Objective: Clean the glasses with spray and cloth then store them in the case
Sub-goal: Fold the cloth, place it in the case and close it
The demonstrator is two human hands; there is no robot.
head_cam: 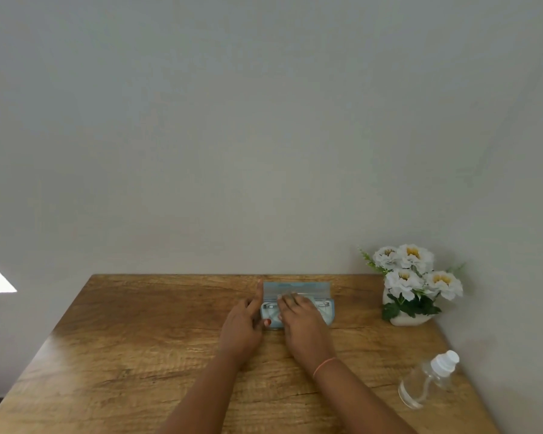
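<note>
Fingers (287, 303) of right hand (298, 321) straight, laid flat on glasses (324, 304) inside open pale-blue case (332, 312), middle of tabletop's (138, 339) far edge. Left hand (242, 324) relaxed against case's left end, thumb touching its front. Storing step, by the look; cleaning seemingly done. Next: lift right hand clear, fold lid (295, 288) down without pinching frame. Spray bottle (427, 380) lying near right edge; flowerpot (411, 319) at far right corner.
</note>
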